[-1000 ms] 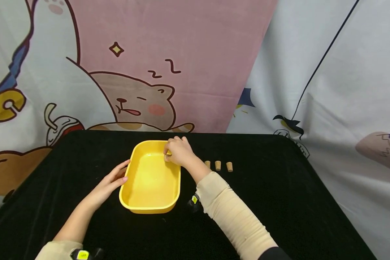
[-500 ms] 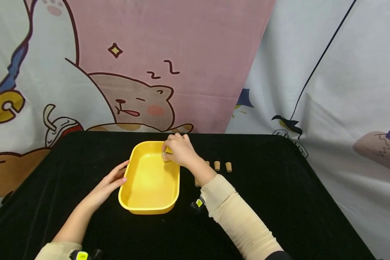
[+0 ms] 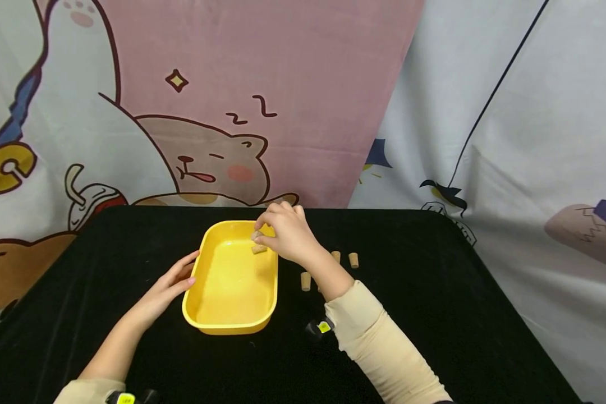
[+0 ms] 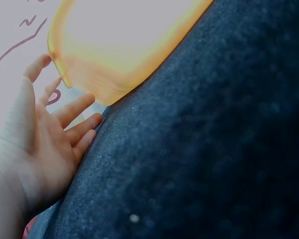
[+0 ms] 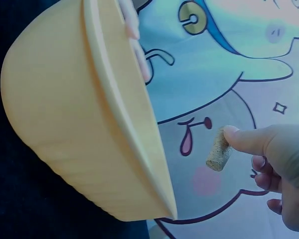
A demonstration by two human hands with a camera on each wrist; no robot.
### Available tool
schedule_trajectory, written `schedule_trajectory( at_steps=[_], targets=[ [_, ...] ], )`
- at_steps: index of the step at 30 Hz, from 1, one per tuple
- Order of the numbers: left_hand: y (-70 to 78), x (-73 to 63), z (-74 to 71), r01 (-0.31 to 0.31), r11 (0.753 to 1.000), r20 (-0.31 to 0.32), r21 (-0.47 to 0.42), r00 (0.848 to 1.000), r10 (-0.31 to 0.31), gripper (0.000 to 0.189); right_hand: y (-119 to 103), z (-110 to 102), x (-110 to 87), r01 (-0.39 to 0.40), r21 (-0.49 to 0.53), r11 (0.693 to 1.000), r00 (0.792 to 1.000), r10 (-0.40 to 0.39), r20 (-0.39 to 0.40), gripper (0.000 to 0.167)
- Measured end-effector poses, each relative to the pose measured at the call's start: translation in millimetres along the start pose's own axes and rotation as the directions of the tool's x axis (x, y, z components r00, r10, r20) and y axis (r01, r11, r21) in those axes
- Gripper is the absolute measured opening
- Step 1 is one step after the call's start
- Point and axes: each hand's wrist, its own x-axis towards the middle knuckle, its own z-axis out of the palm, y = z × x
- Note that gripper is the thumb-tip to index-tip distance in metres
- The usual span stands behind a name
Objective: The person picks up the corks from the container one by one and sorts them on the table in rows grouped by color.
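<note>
A yellow plastic tub stands on the black cloth. My left hand touches its left side with fingers nearly straight; in the left wrist view the fingertips meet the tub's wall. Over the tub's far right corner, my right hand pinches a small cork stopper between thumb and forefinger. Beneath these fingertips another cork stopper shows inside the tub. The tub hides its far inner wall from the right wrist camera.
To the tub's right, several cork stoppers stand on the black tablecloth, some partly hidden by the right forearm. A printed cartoon curtain hangs behind the table's far edge.
My right hand has risen slightly and moved right, with a cork stopper now visible at its fingertips. A second one in the tub has come into sight. The left hand stays put.
</note>
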Motion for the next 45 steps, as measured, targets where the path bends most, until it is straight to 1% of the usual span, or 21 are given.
schedule_trajectory(
  at_steps=[3, 8, 14, 22, 31, 41, 45],
  targets=[
    [-0.1, -0.1, 0.0, -0.004, 1.0, 0.002, 0.003, 1.0, 0.004, 0.056, 1, -6, -7.1, -0.014, 0.035, 0.999, 1.0, 0.014, -0.015, 0.019],
    [-0.2, -0.2, -0.2, -0.01, 1.0, 0.007, 0.005, 1.0, 0.009, 0.056, 5, -11, -19.9, -0.004, 0.108, 0.994, 0.997, 0.012, -0.072, 0.018],
    [-0.1, -0.5, 0.1, -0.007, 1.0, 0.006, 0.007, 1.0, 0.007, 0.056, 9, -17, -36.4, 0.009, 0.228, 0.974, 0.992, 0.021, -0.128, 0.017],
    [0.4, -1.5, 0.3, -0.008, 1.0, 0.005, 0.01, 1.0, 0.008, 0.056, 14, -25, -58.2, -0.001, 0.313, 0.95, 0.982, 0.06, -0.178, 0.015],
    [1.3, -1.5, 1.1, -0.001, 1.0, 0.007, 0.002, 1.0, 0.001, 0.056, 28, -25, -81.0, -0.072, 0.41, 0.909, 0.972, 0.156, -0.175, 0.014],
    [-1.2, -0.9, 0.2, 0.0, 1.0, 0.006, 0.0, 1.0, 0.0, 0.056, 44, -24, -100.8, -0.175, 0.463, 0.869, 0.95, 0.272, -0.151, 0.015],
    [-1.5, -0.3, 0.1, 0.0, 1.0, 0.007, 0.001, 1.0, 0.0, 0.056, 52, -25, -105.6, -0.199, 0.505, 0.84, 0.942, 0.306, -0.137, 0.015]
  ],
)
